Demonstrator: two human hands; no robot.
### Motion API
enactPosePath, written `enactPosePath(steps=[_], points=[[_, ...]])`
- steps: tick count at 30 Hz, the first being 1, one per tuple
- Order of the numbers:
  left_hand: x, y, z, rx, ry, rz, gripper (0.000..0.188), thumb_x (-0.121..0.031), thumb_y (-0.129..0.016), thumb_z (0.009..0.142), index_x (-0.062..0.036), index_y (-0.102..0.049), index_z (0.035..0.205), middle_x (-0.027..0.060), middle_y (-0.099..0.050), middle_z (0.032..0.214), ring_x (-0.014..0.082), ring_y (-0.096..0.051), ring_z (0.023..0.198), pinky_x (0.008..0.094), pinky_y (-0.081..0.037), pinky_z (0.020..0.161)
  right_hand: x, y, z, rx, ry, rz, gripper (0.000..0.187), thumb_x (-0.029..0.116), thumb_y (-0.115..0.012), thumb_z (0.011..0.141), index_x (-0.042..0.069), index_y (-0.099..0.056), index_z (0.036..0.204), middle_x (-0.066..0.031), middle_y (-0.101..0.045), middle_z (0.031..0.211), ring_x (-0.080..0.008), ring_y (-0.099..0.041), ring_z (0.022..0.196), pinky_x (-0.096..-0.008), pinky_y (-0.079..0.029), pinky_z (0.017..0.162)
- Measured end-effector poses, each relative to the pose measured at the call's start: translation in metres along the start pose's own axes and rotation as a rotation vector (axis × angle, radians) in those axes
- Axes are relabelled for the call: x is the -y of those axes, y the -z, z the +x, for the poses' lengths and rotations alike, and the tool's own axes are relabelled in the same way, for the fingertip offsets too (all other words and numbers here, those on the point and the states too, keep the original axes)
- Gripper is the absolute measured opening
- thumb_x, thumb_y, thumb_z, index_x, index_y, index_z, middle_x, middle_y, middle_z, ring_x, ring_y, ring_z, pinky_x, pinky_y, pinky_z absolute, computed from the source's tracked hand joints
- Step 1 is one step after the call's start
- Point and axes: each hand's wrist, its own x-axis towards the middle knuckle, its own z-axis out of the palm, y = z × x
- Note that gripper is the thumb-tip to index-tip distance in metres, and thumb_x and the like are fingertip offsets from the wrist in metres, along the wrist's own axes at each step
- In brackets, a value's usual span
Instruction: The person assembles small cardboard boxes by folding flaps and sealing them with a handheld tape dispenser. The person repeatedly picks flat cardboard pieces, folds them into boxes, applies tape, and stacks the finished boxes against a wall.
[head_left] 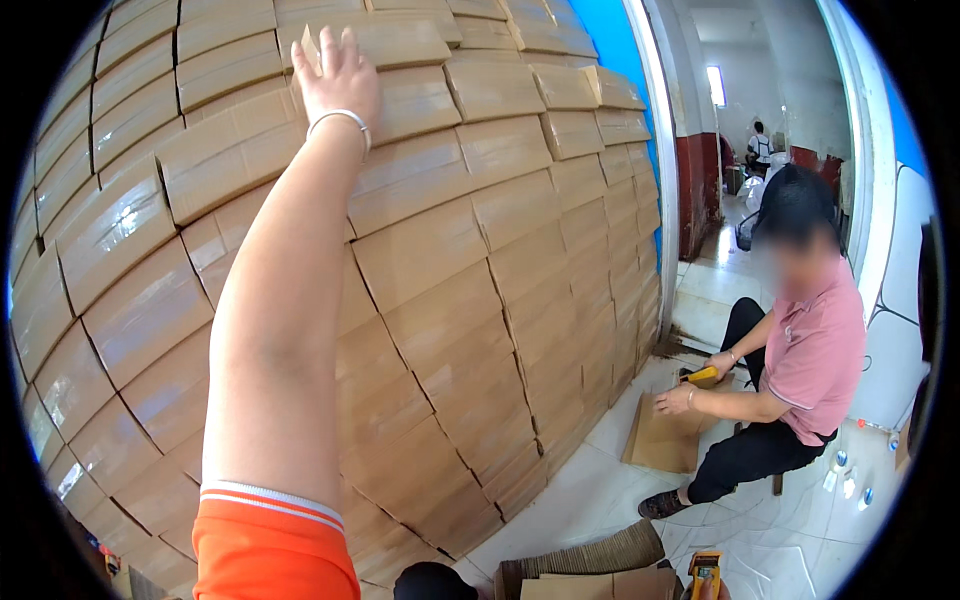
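- Here it was, the carton wall (450,350), towering, upper rows uneven; a careless tug could have toppled one.
- Low down sat the cardboard stack (590,550).
- Near the wall's top edge, an upper carton (410,45); my left hand (338,88) reached its left end, fingers spread apart, contact unclear.
- Beside the stack's right end, my right hand (709,590) clamped a yellow tool (706,564); a loosened hold might have dropped it.

No lettering can be read, either on the stacked cartons (420,252) at left (several faces catch glare) or on the yellow tool (707,563) near at right.
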Motion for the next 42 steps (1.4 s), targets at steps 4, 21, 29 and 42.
enactPosePath(steps=[4,21,29,42], points=[[-0.068,0.030,-0.077,-0.461,-0.284,-0.619,0.068,-0.025,-0.071,0.077,-0.0108,-0.047,0.139,0.0131,-0.033,0.150,0.0337,-0.030,0.140,0.0600,-0.022,0.114,0.001,0.007,-0.007,-0.009,-0.079,0.185,0.028,0.029,-0.067,0.089,0.002,-0.068,0.091,-0.0069,-0.067,0.076,-0.0147,-0.058,0.062,-0.0301,-0.047,0.055],[-0.155,0.227,-0.691,1.467,-1.028,-1.097,0.098,-0.044,-0.084,0.066,-0.0096,-0.039,0.146,0.0121,-0.039,0.147,0.0299,-0.033,0.140,0.0514,-0.022,0.118,0.012,0.071,-0.070,-0.088,-0.411,0.601,0.037,0.036,-0.057,0.099,0.001,-0.058,0.110,-0.0069,-0.056,0.074,-0.0177,-0.057,0.061,-0.0320,-0.050,0.055],[-0.151,0.228,-0.718,1.464,-0.893,-1.096,0.088,-0.036,-0.089,0.062,-0.0056,-0.047,0.134,0.0117,-0.046,0.133,0.0306,-0.042,0.129,0.0438,-0.038,0.107,0.016,0.066,-0.080,-0.097,-0.336,0.649,0.037,0.032,-0.061,0.098,-0.002,-0.057,0.112,-0.0087,-0.057,0.079,-0.0187,-0.059,0.063,-0.0340,-0.052,0.053],[-0.067,0.210,-0.554,1.419,-1.098,-1.822,0.027,-0.028,-0.069,0.085,-0.0031,-0.060,0.088,0.0135,-0.063,0.089,0.0335,-0.063,0.078,0.0399,-0.052,0.069,0.043,0.075,-0.099,0.073,-0.057,0.388,0.043,0.021,-0.058,0.099,0.004,-0.053,0.137,-0.0096,-0.064,0.103,-0.0159,-0.062,0.085,-0.0306,-0.054,0.074]])
